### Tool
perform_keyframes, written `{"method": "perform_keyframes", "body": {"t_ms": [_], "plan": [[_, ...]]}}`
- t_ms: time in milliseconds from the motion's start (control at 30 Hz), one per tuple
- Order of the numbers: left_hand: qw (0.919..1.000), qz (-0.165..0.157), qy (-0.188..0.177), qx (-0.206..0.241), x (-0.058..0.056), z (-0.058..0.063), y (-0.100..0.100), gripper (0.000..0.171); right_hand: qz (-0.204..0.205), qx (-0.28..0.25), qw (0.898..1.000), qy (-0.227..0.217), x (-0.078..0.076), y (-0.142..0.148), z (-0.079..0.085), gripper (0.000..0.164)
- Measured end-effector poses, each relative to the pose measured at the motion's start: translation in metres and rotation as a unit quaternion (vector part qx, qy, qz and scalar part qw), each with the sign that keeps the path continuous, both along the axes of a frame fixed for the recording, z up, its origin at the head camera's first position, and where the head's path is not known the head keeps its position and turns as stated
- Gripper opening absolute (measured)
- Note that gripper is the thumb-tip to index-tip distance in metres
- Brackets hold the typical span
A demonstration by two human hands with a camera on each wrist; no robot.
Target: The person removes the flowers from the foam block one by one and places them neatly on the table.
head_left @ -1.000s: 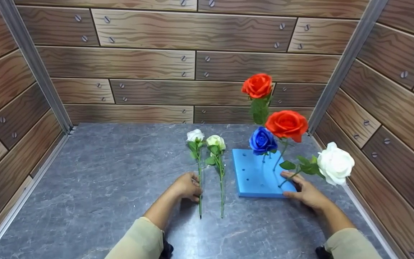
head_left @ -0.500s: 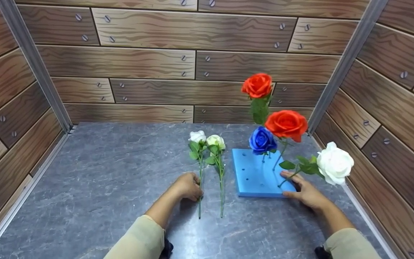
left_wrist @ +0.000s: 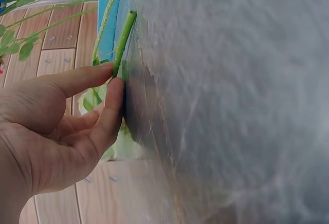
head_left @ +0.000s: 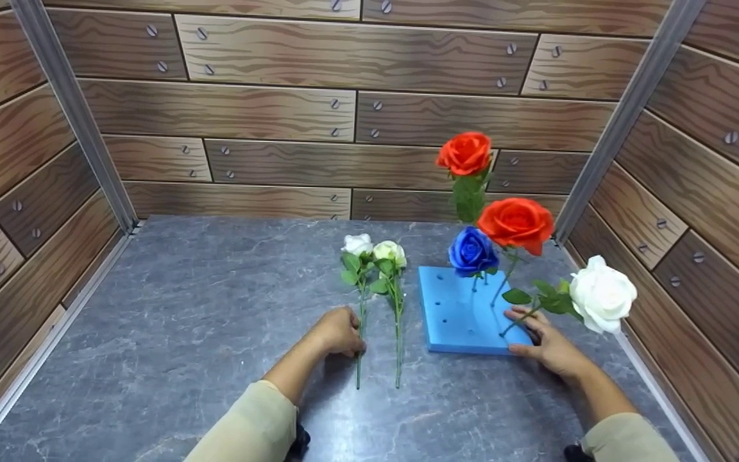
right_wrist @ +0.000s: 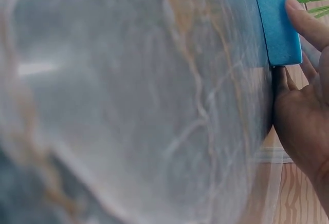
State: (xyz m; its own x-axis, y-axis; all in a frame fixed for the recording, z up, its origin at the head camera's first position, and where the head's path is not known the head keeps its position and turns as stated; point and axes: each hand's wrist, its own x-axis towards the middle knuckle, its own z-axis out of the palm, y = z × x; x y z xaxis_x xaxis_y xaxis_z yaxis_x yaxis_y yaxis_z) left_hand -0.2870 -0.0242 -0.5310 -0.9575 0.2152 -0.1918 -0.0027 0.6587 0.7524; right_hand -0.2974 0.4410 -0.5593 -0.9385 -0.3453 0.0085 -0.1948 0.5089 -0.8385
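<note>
In the head view, my left hand (head_left: 337,332) pinches the stem of a white rose (head_left: 358,244) lying on the table. The left wrist view shows the stem's cut end (left_wrist: 125,36) sticking out past thumb and fingertip. Beside it lies a greenish-white rose (head_left: 389,253), parallel and untouched. My right hand (head_left: 552,346) grips the right front corner of a blue foam board (head_left: 453,314), one finger over its top face (right_wrist: 280,18). A large white rose (head_left: 602,294) leans from the board over this hand. A blue rose (head_left: 473,251) and two red roses (head_left: 516,223) stand farther back in it.
Several small holes (head_left: 437,303) dot the board's left part. The grey marbled table (head_left: 215,308) is enclosed by wood-patterned walls (head_left: 267,115) at back and sides, with metal strips at the corners.
The white rose's head has shifted slightly right, closer to the greenish-white one, as my left hand holds its stem. My right hand stays at the board. The head view has shifted slightly.
</note>
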Motion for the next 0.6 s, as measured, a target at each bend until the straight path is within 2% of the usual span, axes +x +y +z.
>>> {"method": "perform_keyframes", "body": {"t_ms": [133,200,233,333,433,467,600], "plan": [[0.9989,0.009,0.017,-0.042,0.001,0.003,0.002,0.038,-0.003,0.002,1.000,-0.005,-0.001,0.000,-0.001,0.073],[0.9976,0.014,0.038,-0.055,0.001,0.005,0.004,0.040,-0.003,0.001,1.000,-0.006,-0.002,0.001,-0.002,0.073],[0.9962,0.014,0.065,-0.057,-0.003,-0.002,0.005,0.041,-0.004,0.000,1.000,-0.006,-0.002,0.001,-0.002,0.073],[0.9936,0.025,0.107,-0.024,-0.005,0.000,0.010,0.043,-0.010,-0.005,1.000,-0.006,-0.002,0.001,-0.002,0.072],[0.9882,0.033,0.147,0.027,-0.009,0.001,0.019,0.042,-0.010,-0.002,1.000,-0.003,-0.002,0.001,-0.003,0.072],[0.9878,0.036,0.145,0.044,-0.005,0.009,0.024,0.042,-0.011,-0.002,1.000,-0.003,-0.001,0.001,-0.003,0.072],[0.9815,0.028,0.167,0.089,-0.006,0.012,0.039,0.038,-0.010,-0.004,1.000,-0.008,0.000,0.001,-0.002,0.073]]}}
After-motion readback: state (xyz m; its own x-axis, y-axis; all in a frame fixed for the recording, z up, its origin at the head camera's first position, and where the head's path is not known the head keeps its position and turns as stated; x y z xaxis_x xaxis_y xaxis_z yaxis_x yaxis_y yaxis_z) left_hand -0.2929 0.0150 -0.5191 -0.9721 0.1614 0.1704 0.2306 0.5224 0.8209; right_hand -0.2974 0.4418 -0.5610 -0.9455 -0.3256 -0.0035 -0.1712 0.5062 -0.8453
